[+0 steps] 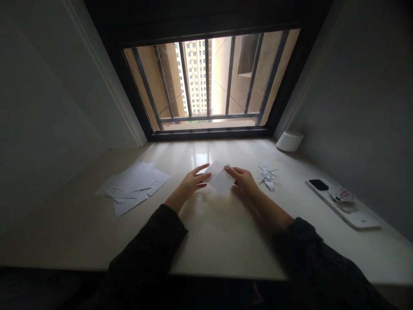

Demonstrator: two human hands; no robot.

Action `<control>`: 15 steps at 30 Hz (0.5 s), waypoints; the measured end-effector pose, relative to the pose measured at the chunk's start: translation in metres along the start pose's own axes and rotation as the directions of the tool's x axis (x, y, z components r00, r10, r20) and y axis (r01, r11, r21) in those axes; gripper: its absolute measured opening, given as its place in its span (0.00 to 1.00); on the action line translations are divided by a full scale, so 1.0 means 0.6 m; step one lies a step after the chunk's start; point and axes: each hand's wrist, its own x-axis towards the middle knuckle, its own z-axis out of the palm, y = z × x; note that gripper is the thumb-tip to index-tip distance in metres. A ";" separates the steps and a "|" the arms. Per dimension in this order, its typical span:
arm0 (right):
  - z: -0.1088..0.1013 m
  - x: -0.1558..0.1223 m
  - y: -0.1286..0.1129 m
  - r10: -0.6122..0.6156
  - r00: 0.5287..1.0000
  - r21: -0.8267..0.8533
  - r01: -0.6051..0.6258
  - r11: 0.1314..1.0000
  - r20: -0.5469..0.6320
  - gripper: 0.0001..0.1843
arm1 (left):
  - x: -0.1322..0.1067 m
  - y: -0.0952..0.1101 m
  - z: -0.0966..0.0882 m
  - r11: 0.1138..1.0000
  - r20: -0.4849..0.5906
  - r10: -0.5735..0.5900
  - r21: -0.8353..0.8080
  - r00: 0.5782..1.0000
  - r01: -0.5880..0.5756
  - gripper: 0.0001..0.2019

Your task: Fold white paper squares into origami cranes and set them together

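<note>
A small folded white paper [220,177] lies on the pale sill-like table [213,232] in front of me. My left hand [191,181] rests on its left edge, fingers stretched out and pressing the paper down. My right hand [242,178] holds the right edge, fingers curled with the forefinger along the fold. Both arms wear dark sleeves.
A loose pile of white sheets [133,186] lies to the left. A folded paper crane [267,175] sits just right of my right hand. Farther right are a white phone [343,202] and a white round container [289,140]. A barred window [209,82] stands behind.
</note>
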 end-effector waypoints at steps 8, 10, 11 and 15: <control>-0.001 0.005 0.004 0.019 0.995 0.111 -0.008 0.994 -0.094 0.27 | -0.001 -0.010 0.006 0.996 0.086 -0.072 0.052 0.994 0.067 0.34; -0.002 0.005 0.005 0.008 0.996 0.107 0.000 0.994 -0.084 0.28 | -0.001 -0.012 0.009 0.994 0.119 -0.094 0.066 0.988 0.087 0.28; -0.002 0.005 0.005 0.004 0.997 0.098 0.003 0.995 -0.071 0.28 | -0.001 -0.013 0.011 0.993 0.134 -0.104 0.066 0.985 0.096 0.26; 0.000 0.004 0.005 0.013 0.999 0.032 -0.011 0.999 -0.043 0.27 | -0.001 -0.015 0.016 0.997 0.114 -0.068 -0.016 0.991 0.070 0.23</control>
